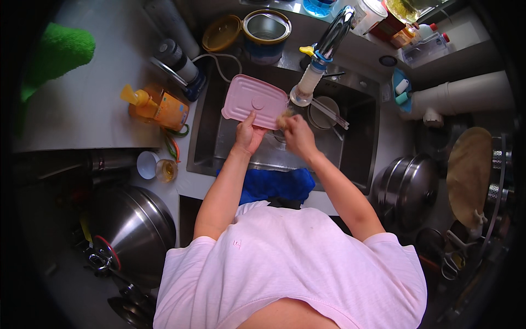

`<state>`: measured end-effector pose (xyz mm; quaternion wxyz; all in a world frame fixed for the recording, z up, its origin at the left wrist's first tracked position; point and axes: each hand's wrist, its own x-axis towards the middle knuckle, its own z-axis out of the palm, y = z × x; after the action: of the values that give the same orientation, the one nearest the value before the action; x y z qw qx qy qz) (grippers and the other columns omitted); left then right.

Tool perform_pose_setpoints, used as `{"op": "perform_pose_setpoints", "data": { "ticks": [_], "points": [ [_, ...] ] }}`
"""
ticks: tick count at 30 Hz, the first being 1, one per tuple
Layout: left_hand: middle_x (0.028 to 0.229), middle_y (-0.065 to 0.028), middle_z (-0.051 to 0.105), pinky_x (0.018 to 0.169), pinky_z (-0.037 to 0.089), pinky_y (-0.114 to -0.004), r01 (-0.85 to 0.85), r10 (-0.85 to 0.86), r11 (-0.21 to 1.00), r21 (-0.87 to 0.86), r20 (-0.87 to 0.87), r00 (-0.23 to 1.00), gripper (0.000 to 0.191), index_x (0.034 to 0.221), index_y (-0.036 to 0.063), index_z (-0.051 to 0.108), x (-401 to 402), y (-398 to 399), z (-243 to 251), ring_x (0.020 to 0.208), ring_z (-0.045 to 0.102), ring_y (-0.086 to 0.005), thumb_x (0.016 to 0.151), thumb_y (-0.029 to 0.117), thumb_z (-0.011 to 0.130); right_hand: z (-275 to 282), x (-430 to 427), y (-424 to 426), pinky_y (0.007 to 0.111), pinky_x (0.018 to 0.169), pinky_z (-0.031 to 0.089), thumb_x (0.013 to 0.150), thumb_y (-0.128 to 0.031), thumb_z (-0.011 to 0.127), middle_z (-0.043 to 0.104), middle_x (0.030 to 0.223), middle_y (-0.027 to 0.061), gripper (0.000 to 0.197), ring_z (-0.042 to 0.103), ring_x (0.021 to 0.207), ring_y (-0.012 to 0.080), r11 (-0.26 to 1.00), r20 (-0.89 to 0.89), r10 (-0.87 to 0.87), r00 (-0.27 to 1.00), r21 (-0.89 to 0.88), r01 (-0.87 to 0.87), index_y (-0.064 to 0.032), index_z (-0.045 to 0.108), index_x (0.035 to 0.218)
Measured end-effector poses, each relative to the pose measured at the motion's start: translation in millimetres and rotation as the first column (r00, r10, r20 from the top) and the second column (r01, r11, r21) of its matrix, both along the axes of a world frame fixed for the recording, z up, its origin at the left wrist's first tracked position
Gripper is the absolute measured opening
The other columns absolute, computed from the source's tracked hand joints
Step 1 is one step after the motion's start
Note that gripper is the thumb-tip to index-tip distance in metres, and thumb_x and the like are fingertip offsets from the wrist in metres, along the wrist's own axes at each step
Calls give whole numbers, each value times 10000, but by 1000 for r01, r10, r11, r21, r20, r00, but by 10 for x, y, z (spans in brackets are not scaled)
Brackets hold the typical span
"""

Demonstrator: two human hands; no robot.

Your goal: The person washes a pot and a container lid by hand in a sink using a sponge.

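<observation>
Over the steel sink [230,150] my left hand [248,135] grips a pink plastic container lid [255,100] by its near edge, thumb on the ridged face. Pinched in my right hand [299,135] is a tan scrubbing pad [284,118], at the right edge of the lid. Whether the pad presses on the lid is hard to tell. Just beyond hangs the faucet [333,35] with a white filter nozzle [307,84]. In the basin's right part sits a round bowl [322,117] with chopsticks [332,113] lying across it.
An orange pump bottle [170,110] and a small cup of yellow liquid [167,170] stand left of the sink. An open tin [267,35] stands behind it. A blue cloth [277,185] drapes over the front edge. Steel pots [404,189] flank the right side.
</observation>
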<state>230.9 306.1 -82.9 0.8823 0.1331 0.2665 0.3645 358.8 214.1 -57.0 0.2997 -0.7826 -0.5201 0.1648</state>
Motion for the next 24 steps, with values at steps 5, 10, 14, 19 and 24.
{"op": "perform_pose_setpoints", "data": {
  "ticks": [5, 10, 14, 19, 24],
  "points": [
    [1218, -148, 468, 957, 364, -494, 54, -54, 999, 3, 31, 998, 371, 1240, 10, 378, 49, -37, 31, 1134, 460, -294, 921, 196, 404, -8, 209, 174, 408, 760, 445, 733, -69, 500, 527, 961, 120, 259, 515, 917, 311, 996, 20, -79, 997, 50, 78, -80, 604, 970],
    [1249, -144, 443, 982, 337, -495, 68, -69, 997, 26, 29, 997, 376, 1257, 22, 366, 25, 60, 2, 1166, 431, -288, 920, 186, 403, 111, -24, 29, 373, 665, 455, 647, -66, 570, 535, 958, 107, 397, 516, 857, 300, 934, 397, 298, 868, 65, -351, -129, 588, 1038],
    [1210, -159, 469, 924, 401, -483, 100, -101, 995, 15, 25, 995, 379, 1247, 7, 362, 79, -13, 87, 1111, 478, -301, 928, 211, 385, 176, 189, 217, 368, 657, 445, 620, -43, 585, 530, 969, 90, 444, 514, 849, 282, 992, 376, 56, 925, 87, -95, -129, 580, 1055],
    [1241, -147, 452, 957, 369, -478, 206, -206, 979, 6, 53, 977, 388, 1261, 23, 360, 86, -3, -5, 1149, 446, -294, 932, 229, 370, 232, 110, 91, 397, 749, 443, 647, -48, 598, 531, 1074, 90, 457, 506, 933, 315, 931, 416, 341, 843, -27, -364, -124, 563, 1096],
    [1222, -161, 470, 933, 388, -474, 241, -239, 970, -33, 39, 970, 406, 1244, -8, 369, 204, -105, -47, 1102, 487, -284, 906, 216, 403, 270, 194, 69, 376, 740, 441, 648, -67, 605, 527, 1085, 82, 474, 497, 959, 299, 974, 417, 222, 881, -57, -218, -110, 550, 1117]
  ]
}}
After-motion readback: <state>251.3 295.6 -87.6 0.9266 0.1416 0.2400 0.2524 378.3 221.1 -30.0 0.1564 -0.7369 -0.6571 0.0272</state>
